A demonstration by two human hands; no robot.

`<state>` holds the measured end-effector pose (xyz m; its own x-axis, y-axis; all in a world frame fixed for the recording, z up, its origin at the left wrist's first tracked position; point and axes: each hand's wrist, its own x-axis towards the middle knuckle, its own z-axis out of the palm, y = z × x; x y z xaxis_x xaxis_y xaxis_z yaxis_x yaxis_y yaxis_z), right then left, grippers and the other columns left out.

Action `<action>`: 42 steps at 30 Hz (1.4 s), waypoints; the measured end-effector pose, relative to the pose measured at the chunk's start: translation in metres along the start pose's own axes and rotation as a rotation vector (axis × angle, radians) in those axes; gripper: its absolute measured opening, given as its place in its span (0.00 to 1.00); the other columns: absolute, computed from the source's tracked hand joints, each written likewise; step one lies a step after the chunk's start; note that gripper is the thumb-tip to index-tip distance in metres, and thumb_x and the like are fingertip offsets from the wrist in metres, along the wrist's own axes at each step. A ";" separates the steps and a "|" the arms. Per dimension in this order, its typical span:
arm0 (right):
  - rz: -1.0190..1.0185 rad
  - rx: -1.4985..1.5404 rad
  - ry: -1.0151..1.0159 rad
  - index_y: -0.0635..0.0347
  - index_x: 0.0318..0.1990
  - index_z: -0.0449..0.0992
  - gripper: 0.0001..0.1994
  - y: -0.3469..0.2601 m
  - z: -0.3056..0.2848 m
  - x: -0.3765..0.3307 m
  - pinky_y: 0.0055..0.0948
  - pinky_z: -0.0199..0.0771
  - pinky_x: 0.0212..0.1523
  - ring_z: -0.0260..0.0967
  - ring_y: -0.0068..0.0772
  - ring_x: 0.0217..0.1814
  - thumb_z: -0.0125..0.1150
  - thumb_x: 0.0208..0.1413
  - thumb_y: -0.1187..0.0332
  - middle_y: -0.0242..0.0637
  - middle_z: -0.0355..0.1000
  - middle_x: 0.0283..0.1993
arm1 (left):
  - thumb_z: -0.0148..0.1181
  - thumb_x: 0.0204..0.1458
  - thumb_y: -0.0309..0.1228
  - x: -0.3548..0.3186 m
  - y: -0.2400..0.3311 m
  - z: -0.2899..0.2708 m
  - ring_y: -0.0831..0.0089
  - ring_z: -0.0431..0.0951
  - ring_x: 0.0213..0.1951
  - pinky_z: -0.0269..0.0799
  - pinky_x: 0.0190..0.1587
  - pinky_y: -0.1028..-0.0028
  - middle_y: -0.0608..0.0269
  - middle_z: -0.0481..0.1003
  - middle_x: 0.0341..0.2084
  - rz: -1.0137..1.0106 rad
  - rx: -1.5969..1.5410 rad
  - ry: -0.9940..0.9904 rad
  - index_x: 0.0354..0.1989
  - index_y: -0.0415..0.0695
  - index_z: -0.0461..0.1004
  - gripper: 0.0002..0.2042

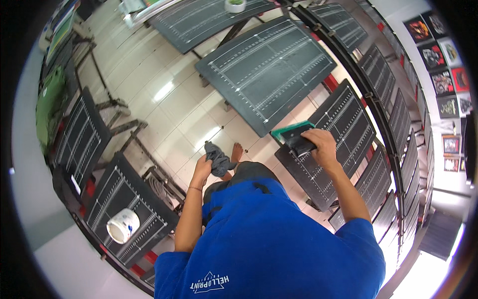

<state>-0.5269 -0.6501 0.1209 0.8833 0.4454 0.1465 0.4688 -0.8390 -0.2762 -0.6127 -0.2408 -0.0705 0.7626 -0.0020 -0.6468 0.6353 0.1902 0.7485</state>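
Note:
My left hand (201,168) is closed around a crumpled dark grey cloth (219,160), which hangs in front of my legs. A squeegee (298,141) with a black handle and a green blade is in my right hand (323,146), fingers wrapped over its handle. That hand is over a dark printing board (326,174) marked with white rulings, on my right. Whether the squeegee touches the board I cannot tell. Farther ahead lies a larger board (271,70) with the same kind of white lines.
On a left board (107,199) stands a white tub (123,225) with paint smears. A white roll of tape (235,5) rests on the far board (199,25). Green fabric (51,104) hangs at left. A long dark rail (368,94) runs along the right boards; tiled floor (154,94) lies between the rows.

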 end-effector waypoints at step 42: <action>1.801 0.632 1.434 0.71 0.46 0.78 0.16 -0.058 -0.009 -0.042 0.28 0.71 0.45 0.72 0.27 0.39 0.60 0.46 0.79 0.36 0.77 0.40 | 0.52 0.51 0.24 0.434 0.300 0.605 0.45 0.78 0.42 0.74 0.46 0.52 0.44 0.78 0.35 1.346 1.170 -0.434 0.36 0.39 0.79 0.09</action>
<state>-0.5912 -0.6226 0.1392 -0.1658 -0.9552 -0.2451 -0.2624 0.2824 -0.9227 -0.0171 -0.7782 -0.0380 0.6197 -0.7051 0.3447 -0.7579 -0.4236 0.4961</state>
